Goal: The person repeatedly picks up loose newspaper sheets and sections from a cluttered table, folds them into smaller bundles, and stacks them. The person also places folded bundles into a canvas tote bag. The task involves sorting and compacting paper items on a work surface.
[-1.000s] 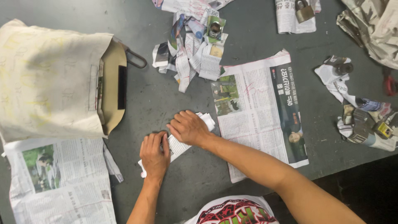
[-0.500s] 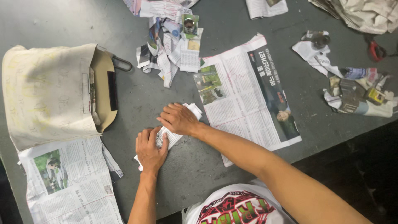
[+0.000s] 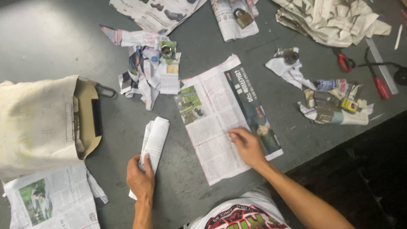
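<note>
My left hand (image 3: 140,178) grips the near end of a long folded newspaper packet (image 3: 153,142) lying on the grey table (image 3: 51,46). My right hand (image 3: 247,146) rests with fingers spread on a flat open newspaper sheet (image 3: 222,118) to the right of the packet, holding nothing.
A cream cloth bag (image 3: 38,123) with a brown folder lies at the left, another newspaper sheet (image 3: 51,199) below it. Crumpled paper with a small metal piece (image 3: 150,72) lies behind. A padlock (image 3: 243,18) sits on paper at the back. Padlocks on paper (image 3: 335,101) and red-handled tools (image 3: 381,87) lie right.
My right hand has left the folded packet and moved right onto the open newspaper sheet. The packet now lies lengthwise, held by my left hand alone. The camera view has shifted.
</note>
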